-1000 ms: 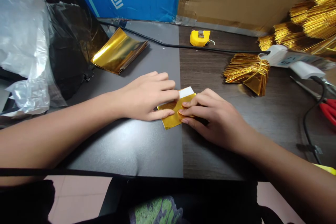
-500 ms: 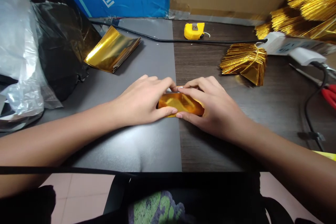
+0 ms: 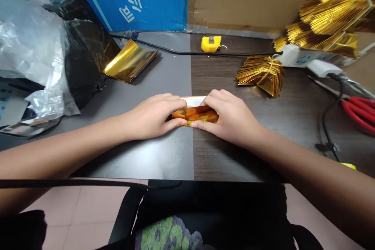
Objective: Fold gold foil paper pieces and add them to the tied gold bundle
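Observation:
A sheet of gold foil paper [image 3: 195, 114] lies near the table's front edge, curled up along its near side, with a white strip showing behind the curl. My left hand [image 3: 161, 114] grips its left end, thumb in front and fingers behind. At the right end my right hand [image 3: 225, 114] holds it the same way, the thumbs a little apart. Left of centre, farther back, rests a stack of gold sheets [image 3: 129, 61]. A tied bundle of folded gold paper [image 3: 261, 73] sits at the right.
A yellow tape measure [image 3: 211, 44] and a black cable [image 3: 175, 52] lie at the back. Plastic bags [image 3: 84, 58] fill the left. On the right are a power strip [image 3: 301, 56], red-handled scissors [image 3: 359, 113] and more gold bundles [image 3: 331, 11]. Boxes [image 3: 234, 0] stand behind.
The view has shifted slightly. My fingers have drawn apart at the back of the foil paper, and more of the white strip shows between them.

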Demonstrator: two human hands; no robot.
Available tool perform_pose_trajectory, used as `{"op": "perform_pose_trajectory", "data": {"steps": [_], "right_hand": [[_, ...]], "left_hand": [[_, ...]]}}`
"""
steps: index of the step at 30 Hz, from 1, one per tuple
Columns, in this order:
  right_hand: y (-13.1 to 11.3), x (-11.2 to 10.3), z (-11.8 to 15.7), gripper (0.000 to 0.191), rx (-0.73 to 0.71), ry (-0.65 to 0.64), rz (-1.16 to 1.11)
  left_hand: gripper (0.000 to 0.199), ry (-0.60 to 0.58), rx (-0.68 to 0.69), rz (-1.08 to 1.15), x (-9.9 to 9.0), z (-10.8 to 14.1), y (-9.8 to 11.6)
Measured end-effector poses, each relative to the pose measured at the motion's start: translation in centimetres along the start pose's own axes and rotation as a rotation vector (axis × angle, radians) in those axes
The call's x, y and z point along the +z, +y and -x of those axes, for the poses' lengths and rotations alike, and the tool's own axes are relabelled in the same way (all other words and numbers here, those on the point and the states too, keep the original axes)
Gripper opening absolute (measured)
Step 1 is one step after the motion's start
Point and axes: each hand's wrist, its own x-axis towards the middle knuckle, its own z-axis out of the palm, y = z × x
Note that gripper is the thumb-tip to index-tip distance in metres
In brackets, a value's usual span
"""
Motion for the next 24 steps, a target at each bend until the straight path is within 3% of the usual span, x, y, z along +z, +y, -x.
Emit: {"op": "perform_pose_trajectory", "data": {"steps": [5,13,19,24], "right_hand": [[0.2,-1.0,0.5,0.022,-0.017,-0.026,-0.049],[0.4,0.3,2.8,0.002,-0.075,0.144,-0.077],[0.1,0.1,3.1,0.009,-0.105,0.149,0.025],[0.0,-0.1,3.8,0.027,-0.18,0.149,0.067]], "left_hand": [[0.015,0.029,-0.013,0.026,0.7,0.4,-0.4],[0.015,0.164,0.115,0.019,1.7,1.0,-1.3],[0.018,0.181,0.257,-0.03,1.1,1.8,-2.0],[0.024,0.133,0.333,0.011,0.4,1.8,-2.9]]}}
